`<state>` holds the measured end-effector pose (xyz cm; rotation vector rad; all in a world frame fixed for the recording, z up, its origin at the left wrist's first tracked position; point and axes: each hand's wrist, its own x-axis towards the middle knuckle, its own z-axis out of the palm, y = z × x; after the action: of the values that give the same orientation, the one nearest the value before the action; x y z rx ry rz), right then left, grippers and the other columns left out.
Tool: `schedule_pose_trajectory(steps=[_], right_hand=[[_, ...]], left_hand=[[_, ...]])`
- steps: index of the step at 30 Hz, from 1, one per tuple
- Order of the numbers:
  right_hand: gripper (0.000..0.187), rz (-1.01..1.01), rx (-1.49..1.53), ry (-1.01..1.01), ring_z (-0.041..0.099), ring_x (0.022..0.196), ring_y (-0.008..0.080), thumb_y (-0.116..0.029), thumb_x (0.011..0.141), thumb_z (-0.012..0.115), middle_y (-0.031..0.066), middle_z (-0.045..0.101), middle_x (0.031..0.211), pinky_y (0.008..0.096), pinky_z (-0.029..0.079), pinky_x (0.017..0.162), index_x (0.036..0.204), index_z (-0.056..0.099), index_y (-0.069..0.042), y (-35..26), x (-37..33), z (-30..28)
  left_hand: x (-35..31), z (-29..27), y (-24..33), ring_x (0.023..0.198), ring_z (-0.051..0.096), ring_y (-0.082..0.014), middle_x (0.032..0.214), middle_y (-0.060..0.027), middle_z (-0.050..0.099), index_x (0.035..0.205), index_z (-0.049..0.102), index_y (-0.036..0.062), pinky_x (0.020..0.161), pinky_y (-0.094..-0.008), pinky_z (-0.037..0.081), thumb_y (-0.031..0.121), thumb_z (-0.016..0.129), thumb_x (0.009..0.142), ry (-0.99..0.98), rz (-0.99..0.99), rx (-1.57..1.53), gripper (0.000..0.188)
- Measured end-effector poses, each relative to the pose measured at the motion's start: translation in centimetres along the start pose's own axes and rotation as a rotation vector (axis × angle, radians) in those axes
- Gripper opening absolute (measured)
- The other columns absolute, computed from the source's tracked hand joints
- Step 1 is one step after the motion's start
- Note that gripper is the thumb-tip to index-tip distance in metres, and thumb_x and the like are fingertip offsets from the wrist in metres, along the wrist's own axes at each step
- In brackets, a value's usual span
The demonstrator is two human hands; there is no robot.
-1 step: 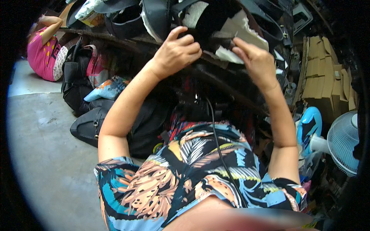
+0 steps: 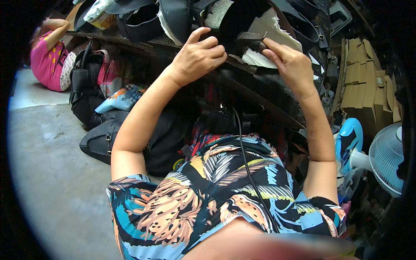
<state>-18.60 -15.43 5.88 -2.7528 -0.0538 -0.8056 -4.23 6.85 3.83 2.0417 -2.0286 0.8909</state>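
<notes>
My left hand (image 2: 197,58) is raised at the workbench edge, fingers curled and index finger bent upward. Black leather-like pieces (image 2: 175,19) lie just beyond it, and whatever its fingertips hold is hidden. Farther right, my right hand (image 2: 293,67) pinches the end of a dark, narrow tool (image 2: 251,38) between thumb and fingers; its exact kind is unclear. The tool lies over a torn-edged white sheet (image 2: 273,27), with a smaller white piece (image 2: 258,59) below it. Black material fills the space between the hands.
Black bags (image 2: 102,141) stand on the grey floor (image 2: 52,173) at left, where a person in pink (image 2: 50,65) bends. At right are a fan (image 2: 387,154) and stacked cardboard (image 2: 359,82). A black cable (image 2: 245,160) hangs down my front.
My right hand has shifted slightly to the right, and the dark tool beside it shows more plainly over the white sheet. My left hand stays nearly still.
</notes>
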Motion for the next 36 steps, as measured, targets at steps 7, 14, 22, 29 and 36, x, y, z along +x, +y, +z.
schedule_pose_trajectory(steps=[7,14,22,29,36], right_hand=[[0.022,0.03,0.095,0.068,0.069,0.072,0.0207,-0.021,0.094,0.059,0.0111,0.071,0.088,0.031,0.054,0.062,0.106,0.067,-0.005,0.6,-0.2,1.0],[0.031,0.042,0.067,0.094,0.069,0.077,0.0228,-0.03,0.09,0.063,0.0108,0.071,0.093,0.0308,0.054,0.067,0.11,0.069,-0.007,1.0,-0.5,-0.1],[0.028,0.062,0.033,-0.076,0.067,0.082,0.0318,-0.032,0.091,0.06,0.0125,0.069,0.094,0.0367,0.053,0.068,0.113,0.068,-0.016,-0.7,1.5,2.2],[0.029,0.094,0.248,0.183,0.067,0.078,0.0298,-0.034,0.089,0.06,0.0126,0.069,0.09,0.0367,0.053,0.065,0.112,0.067,-0.017,0.1,0.1,0.7],[0.029,0.355,0.282,-0.135,0.067,0.08,0.0325,-0.032,0.089,0.064,0.0156,0.068,0.091,0.0367,0.052,0.068,0.108,0.067,-0.011,1.7,-3.7,1.2]], left_hand=[[0.8,0.2,-0.3,0.087,0.056,-0.0115,0.084,0.0039,0.054,0.086,0.065,0.0146,0.105,-0.041,0.033,0.013,0.061,0.072,0.008,-0.025,0.011,0.014],[1.3,0.5,0.1,0.083,0.056,-0.0114,0.078,0.0034,0.052,0.078,0.061,0.0141,0.106,-0.0415,0.032,0.013,0.061,0.072,0.0,-0.038,0.009,0.006],[0.9,0.4,0.2,0.081,0.056,-0.0117,0.076,0.0035,0.052,0.076,0.063,0.0138,0.105,-0.0423,0.034,0.012,0.062,0.072,-0.035,-0.014,0.036,0.004],[1.0,0.4,0.0,0.082,0.057,-0.0128,0.077,0.0032,0.054,0.078,0.063,0.0129,0.105,-0.0421,0.034,0.013,0.062,0.071,0.026,-0.012,-0.033,0.007],[2.8,0.6,0.9,0.085,0.058,-0.0188,0.091,-0.0011,0.058,0.1,0.061,0.0109,0.088,-0.0366,0.044,0.013,0.062,0.071,-0.148,-0.113,0.005,0.029]])
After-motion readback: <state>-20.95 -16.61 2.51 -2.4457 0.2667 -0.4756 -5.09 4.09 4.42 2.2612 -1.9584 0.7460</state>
